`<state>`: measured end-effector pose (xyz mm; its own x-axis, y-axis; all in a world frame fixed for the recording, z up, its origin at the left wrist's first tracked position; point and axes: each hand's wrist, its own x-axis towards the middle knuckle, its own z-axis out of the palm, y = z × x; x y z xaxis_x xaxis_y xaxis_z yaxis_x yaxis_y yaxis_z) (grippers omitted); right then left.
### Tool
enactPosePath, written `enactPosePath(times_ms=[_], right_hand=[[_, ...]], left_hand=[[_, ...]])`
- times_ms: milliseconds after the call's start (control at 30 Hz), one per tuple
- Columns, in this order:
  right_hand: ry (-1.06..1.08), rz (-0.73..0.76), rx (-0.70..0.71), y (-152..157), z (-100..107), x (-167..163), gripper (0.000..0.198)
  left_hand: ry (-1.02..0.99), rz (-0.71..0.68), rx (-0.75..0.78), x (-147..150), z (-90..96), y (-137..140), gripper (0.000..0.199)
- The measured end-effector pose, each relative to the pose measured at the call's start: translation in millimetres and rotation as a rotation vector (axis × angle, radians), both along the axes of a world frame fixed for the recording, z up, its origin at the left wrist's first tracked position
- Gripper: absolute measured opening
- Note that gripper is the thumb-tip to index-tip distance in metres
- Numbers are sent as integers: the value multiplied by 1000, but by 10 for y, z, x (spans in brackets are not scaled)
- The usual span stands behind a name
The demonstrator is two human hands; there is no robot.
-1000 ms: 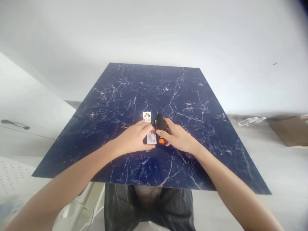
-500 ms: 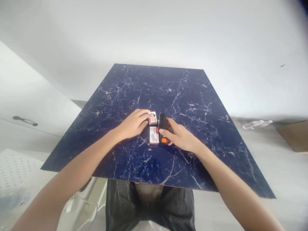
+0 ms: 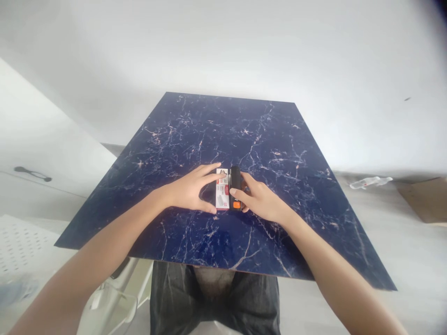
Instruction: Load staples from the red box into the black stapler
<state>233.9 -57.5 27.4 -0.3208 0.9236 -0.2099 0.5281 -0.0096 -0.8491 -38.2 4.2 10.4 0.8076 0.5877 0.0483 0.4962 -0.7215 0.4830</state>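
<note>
Two small white-and-red boxes, which look like staple boxes, lie end to end in the middle of the table. The nearer box (image 3: 222, 200) has a grey item printed on it; the farther box (image 3: 222, 172) is partly under a fingertip. My left hand (image 3: 191, 188) is spread around their left side, thumb at the near end and fingers at the far end. Along the boxes' right side lies a black stapler (image 3: 235, 179) with an orange part at its near end. My right hand (image 3: 258, 196) grips it from the right, thumb on top; its other fingers are partly hidden.
The dark blue marble-patterned table (image 3: 223, 125) stands by a white wall. Left is a white cabinet with a dark handle (image 3: 33, 174). On the right, a clear plastic item (image 3: 370, 182) and a brown cardboard piece (image 3: 424, 200) lie beyond the table's edge.
The farther box has come down against the nearer one, so the gap between them is closed. My left hand has opened wider, its thumb moving down to the near end.
</note>
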Motion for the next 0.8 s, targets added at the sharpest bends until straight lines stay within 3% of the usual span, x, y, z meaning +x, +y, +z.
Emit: enactPosePath(times_ms=[67,367,567,800], right_hand=[[-7,3,11,-1,-3,-3,56],[-88,4,115,-27,-9,-27,49],[-210,-29,265,-36,-18,-81,60],[-407,-130,428,8,6,25,35]], left_hand=[[24,-11,21,13,-5,-28,108],[-22,-6,101,52,-123,-39,93],[-66,4,117,66,-149,-27,93],[-89,22,84,375,-182,130,92]])
